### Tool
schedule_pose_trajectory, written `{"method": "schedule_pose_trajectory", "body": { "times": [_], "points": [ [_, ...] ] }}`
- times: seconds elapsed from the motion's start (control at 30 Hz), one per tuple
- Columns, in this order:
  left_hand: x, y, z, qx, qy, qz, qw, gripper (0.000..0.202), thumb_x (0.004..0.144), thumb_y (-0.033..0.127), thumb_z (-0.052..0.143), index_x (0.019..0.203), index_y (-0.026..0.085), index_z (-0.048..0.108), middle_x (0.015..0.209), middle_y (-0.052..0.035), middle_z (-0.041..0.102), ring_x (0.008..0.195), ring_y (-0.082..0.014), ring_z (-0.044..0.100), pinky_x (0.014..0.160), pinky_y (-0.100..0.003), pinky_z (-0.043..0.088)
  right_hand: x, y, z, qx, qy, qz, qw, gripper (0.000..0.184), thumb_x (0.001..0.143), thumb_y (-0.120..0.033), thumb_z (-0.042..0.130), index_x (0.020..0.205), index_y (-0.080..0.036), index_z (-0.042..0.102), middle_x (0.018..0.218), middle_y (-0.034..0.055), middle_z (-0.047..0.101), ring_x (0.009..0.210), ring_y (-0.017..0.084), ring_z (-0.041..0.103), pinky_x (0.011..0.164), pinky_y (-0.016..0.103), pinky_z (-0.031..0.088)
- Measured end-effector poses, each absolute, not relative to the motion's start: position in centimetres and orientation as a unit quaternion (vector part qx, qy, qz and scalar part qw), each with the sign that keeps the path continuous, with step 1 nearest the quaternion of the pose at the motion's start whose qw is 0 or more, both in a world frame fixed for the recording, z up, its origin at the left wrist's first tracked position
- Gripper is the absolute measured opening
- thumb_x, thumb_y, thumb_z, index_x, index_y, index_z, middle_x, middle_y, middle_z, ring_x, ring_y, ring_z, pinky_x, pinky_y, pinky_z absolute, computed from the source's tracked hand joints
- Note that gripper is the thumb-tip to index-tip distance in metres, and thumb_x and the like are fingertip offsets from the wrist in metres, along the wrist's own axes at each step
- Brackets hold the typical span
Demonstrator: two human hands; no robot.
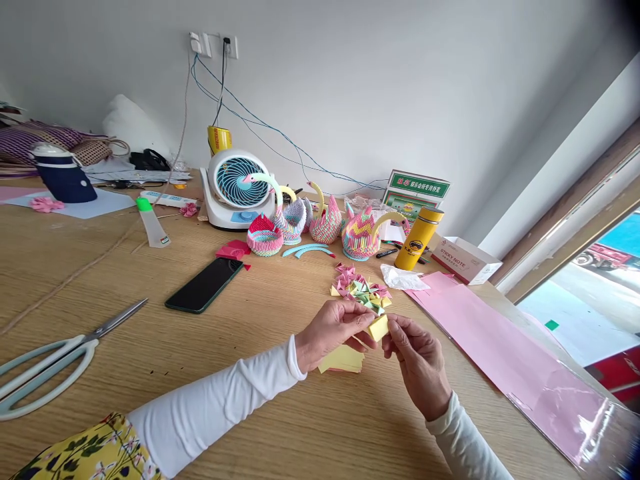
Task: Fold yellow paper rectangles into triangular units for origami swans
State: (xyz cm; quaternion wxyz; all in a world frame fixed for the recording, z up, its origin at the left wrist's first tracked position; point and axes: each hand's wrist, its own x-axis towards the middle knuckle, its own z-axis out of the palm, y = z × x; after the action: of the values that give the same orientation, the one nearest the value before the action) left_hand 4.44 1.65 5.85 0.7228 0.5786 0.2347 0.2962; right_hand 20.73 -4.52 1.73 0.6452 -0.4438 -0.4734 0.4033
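Observation:
Both hands meet over the wooden table (pixel 250 373) and pinch one small yellow folded paper piece (pixel 379 327). My left hand (pixel 333 331) grips its left side with closed fingers. My right hand (pixel 417 360) pinches its right edge. Just below the left hand lies a small stack of yellow paper slips (pixel 341 361). Beyond the hands sits a heap of folded pink, green and yellow paper triangles (pixel 361 289).
Several paper swans (pixel 325 223) stand by a small white fan (pixel 233 187). A black phone (pixel 204 285) and large scissors (pixel 47 363) lie at left. A yellow flask (pixel 417 238), a sticky-note box (pixel 465 260) and pink sheets (pixel 490 340) are at right.

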Motion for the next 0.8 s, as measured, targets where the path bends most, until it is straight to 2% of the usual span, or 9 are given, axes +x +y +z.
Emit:
{"method": "schedule_pose_trajectory", "body": {
  "times": [0.2,0.37,0.47,0.53,0.6,0.7,0.8],
  "points": [
    [4.7,1.7,5.5,0.629,0.225,0.295,0.683,0.032,0.078,0.035,0.064,0.101,0.012,0.060,0.074,-0.0019,0.063,0.052,-0.0087,0.063,0.048,-0.017,0.048,20.2,-4.6,2.0,-0.434,-0.456,0.437,0.643,0.021,0.084,-0.032,0.064,0.102,-0.022,0.062,0.068,-0.0019,0.060,0.054,0.007,0.051,0.049,0.019,0.042],
    [4.7,1.8,4.8,0.652,0.236,0.319,0.646,0.034,0.076,0.043,0.064,0.090,0.013,0.058,0.085,-0.0022,0.059,0.043,-0.0048,0.056,0.040,-0.017,0.044,20.0,-4.7,1.9,-0.440,-0.494,0.434,0.611,0.021,0.089,-0.039,0.055,0.094,-0.020,0.061,0.064,-0.0009,0.058,0.056,0.010,0.051,0.050,0.021,0.042],
    [4.6,1.8,4.6,0.687,0.264,0.333,0.589,0.033,0.077,0.044,0.062,0.088,0.013,0.059,0.084,-0.0020,0.060,0.040,-0.0033,0.052,0.037,-0.016,0.038,20.1,-4.7,1.9,-0.470,-0.522,0.388,0.597,0.027,0.090,-0.043,0.051,0.098,-0.020,0.062,0.074,0.0021,0.060,0.065,0.013,0.053,0.054,0.023,0.045],
    [4.6,1.8,4.6,0.719,0.280,0.339,0.538,0.029,0.079,0.042,0.061,0.087,0.014,0.060,0.085,-0.0023,0.062,0.039,-0.0023,0.049,0.036,-0.016,0.034,20.1,-4.7,1.9,-0.489,-0.548,0.345,0.584,0.025,0.085,-0.039,0.059,0.101,-0.021,0.062,0.082,0.0029,0.062,0.066,0.013,0.053,0.054,0.024,0.044],
    [4.6,1.8,4.6,0.741,0.296,0.348,0.492,0.026,0.079,0.039,0.062,0.089,0.015,0.061,0.089,-0.0025,0.063,0.040,-0.0020,0.047,0.037,-0.016,0.032,20.2,-4.6,1.7,-0.509,-0.567,0.293,0.578,0.019,0.082,-0.032,0.064,0.097,-0.021,0.064,0.083,0.0025,0.062,0.064,0.013,0.053,0.053,0.023,0.043],
    [4.6,2.1,4.3,0.725,0.334,0.400,0.450,0.030,0.074,0.037,0.067,0.093,0.016,0.058,0.095,-0.0038,0.061,0.052,-0.0052,0.053,0.046,-0.016,0.038,20.3,-4.6,1.3,-0.513,-0.575,0.217,0.598,0.011,0.082,-0.023,0.061,0.093,-0.022,0.064,0.085,0.0027,0.062,0.070,0.015,0.057,0.056,0.025,0.046],
    [4.5,2.4,4.2,0.672,0.378,0.388,0.506,0.034,0.072,0.043,0.066,0.086,0.014,0.055,0.088,-0.0041,0.060,0.050,-0.0054,0.050,0.043,-0.017,0.035,20.4,-4.8,1.1,-0.493,-0.604,0.146,0.609,0.017,0.080,-0.013,0.058,0.092,-0.024,0.064,0.097,0.0045,0.063,0.088,0.020,0.061,0.065,0.029,0.050]
  ]
}}
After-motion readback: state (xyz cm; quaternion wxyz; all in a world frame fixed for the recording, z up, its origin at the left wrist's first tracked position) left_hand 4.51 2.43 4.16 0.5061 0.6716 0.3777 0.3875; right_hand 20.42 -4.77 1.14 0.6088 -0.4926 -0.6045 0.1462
